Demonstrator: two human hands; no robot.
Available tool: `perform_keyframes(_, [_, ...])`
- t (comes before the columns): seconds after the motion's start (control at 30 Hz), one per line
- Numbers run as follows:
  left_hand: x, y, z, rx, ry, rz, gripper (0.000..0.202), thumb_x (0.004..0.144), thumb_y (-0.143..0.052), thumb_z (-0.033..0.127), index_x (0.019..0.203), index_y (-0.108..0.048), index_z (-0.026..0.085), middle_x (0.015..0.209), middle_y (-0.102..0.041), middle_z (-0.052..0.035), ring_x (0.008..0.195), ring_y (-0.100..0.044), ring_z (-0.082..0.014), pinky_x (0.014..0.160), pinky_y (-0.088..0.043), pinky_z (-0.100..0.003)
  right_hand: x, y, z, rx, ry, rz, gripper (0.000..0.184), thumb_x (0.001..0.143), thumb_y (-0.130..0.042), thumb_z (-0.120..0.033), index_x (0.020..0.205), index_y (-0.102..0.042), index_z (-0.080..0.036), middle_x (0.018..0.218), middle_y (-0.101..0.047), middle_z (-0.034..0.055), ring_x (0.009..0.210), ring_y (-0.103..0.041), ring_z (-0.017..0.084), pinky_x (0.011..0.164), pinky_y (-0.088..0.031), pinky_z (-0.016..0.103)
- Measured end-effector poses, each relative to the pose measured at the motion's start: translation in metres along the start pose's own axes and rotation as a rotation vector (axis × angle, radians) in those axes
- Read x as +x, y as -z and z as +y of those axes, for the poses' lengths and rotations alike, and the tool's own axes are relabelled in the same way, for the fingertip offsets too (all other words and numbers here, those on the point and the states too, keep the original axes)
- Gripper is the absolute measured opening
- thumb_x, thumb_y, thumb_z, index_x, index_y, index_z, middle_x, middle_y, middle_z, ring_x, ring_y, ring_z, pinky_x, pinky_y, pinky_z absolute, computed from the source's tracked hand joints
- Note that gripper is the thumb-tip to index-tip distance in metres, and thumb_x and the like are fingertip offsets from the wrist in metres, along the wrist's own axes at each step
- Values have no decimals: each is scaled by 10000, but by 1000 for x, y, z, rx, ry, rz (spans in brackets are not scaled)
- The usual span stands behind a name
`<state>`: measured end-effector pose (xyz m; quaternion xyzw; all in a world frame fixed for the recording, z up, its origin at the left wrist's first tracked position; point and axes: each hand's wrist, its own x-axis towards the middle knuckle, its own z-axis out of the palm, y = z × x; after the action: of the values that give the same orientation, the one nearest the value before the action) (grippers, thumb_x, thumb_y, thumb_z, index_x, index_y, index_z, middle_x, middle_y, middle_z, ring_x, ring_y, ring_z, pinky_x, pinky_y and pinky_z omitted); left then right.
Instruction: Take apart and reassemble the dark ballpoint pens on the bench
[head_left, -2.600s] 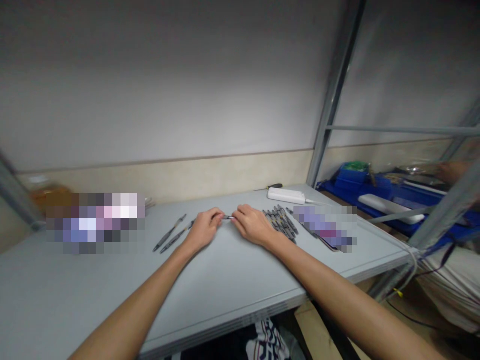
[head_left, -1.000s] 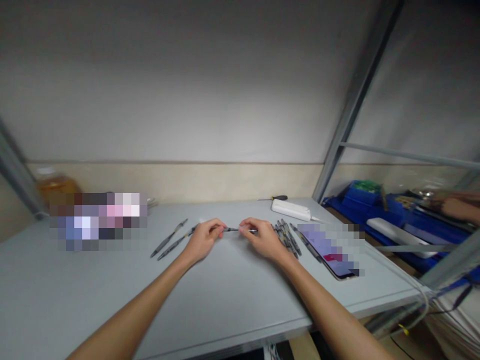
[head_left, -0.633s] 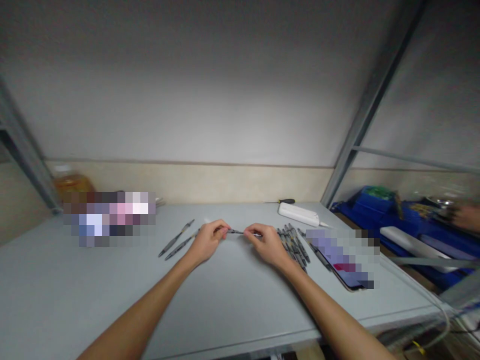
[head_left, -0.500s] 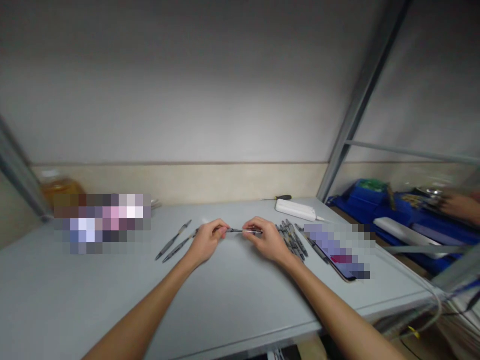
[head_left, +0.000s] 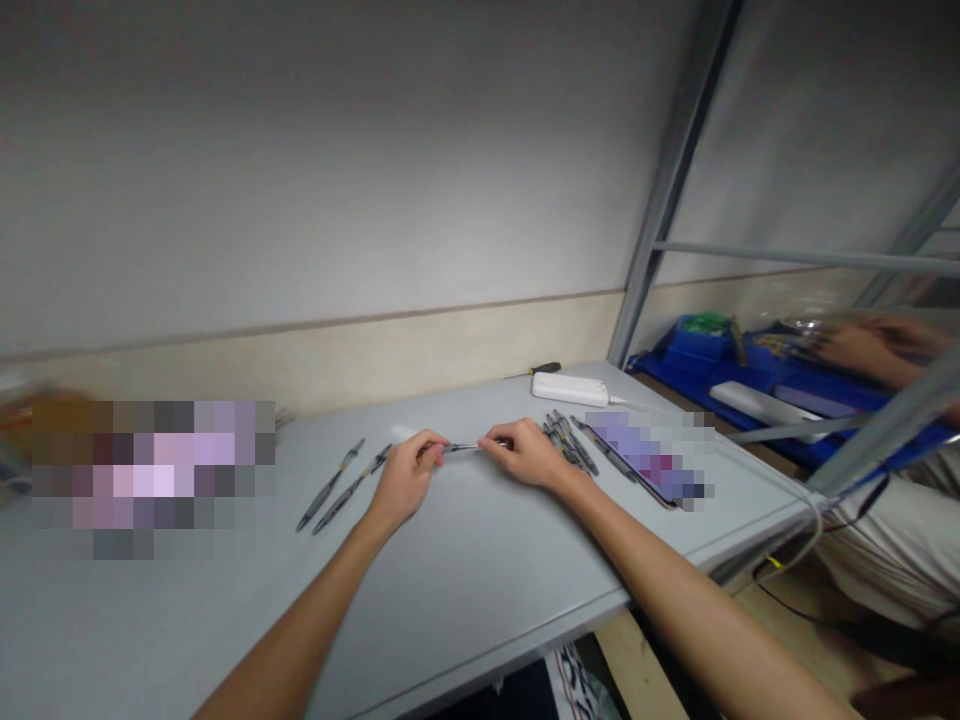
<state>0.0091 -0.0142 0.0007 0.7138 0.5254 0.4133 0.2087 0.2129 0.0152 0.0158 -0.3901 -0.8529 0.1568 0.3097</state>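
Though in both hands (head_left: 406,474) (head_left: 531,455), a slim pen (head_left: 463,447), any lettering illegible.

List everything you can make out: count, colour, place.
Table: one, pale grey, centre
Pen piece: one, dark and silvery, middle
Loose pens: two, grey with yellow bands, left
Pen pile: several, count unclear, grey, right
Phone: one, purplish pixelated screen, right of pile
Single pen: one, dark grey, along phone's left side
Cabled block: one, white, behind pile
Screwdriver: one, black and yellow, behind block
Wall: one, grey above cream, back
Metal frame: one, grey, right
Box: one, blue, green contents, beyond frame
Bar: one, white, near box
Pixelated patch: one, mixed colours, left, contents unclear
Other person's hands: count unclear, blurred, far right
Left hand: one, bare, on pen piece's left end
Right hand: one, bare, on its right end
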Motion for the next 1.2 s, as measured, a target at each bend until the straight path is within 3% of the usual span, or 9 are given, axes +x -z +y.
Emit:
perform_keyframes(0.4, [1,3,3,56,-8,-9,239,808,-402,285,811,-606,161,609,-564,17,548,-474,-120,528,-325,-221,-6,-4,-11,34,-19,37,217,815,-510,-286,830,-675,-147,710,-673,46,583,-552,116,578,-375,206])
perform_keyframes(0.9, [-5,3,16,33,-49,-5,212,801,-413,252,766,-598,156,599,-559,17,529,-458,-110,511,-313,-213,-13,-5,-10,53,-39,82,265,811,-505,-344,797,-672,-138,607,-631,25,550,-534,114,549,-377,203])
perform_keyframes(1.2, [-5,-4,10,29,-32,15,223,809,-414,254,782,-614,159,601,-578,6,528,-486,-118,521,-343,-220,-11,-5,-4,5,3,64,251,828,-490,-318,817,-672,-146,644,-647,36,548,-525,113,565,-375,215])
